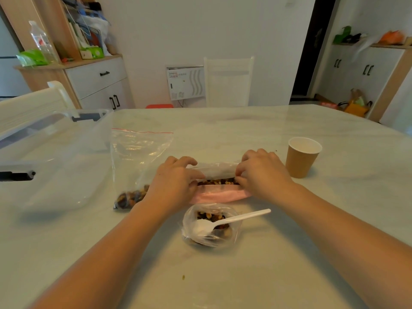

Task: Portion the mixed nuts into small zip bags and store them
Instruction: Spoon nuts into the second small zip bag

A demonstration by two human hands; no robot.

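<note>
Evidently soft and slippery, the small clear nut-filled zip bag [217, 181], beside the brown paper cup [301, 158], is pinched at its mouth corners by left hand [176, 181] and right hand [263, 172].

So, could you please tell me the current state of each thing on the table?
Small zip bag: mouth open, nuts inside, both ends pinched.
Left hand: pinches the bag's left end.
Right hand: pinches its right end.
Large zip bag: lying flat, nuts in one corner.
Nearest bag: open, holding nuts.
Plastic spoon: resting in that bag.
Paper cup: upright, looks empty.
Clear storage box: beside the bags.
</note>
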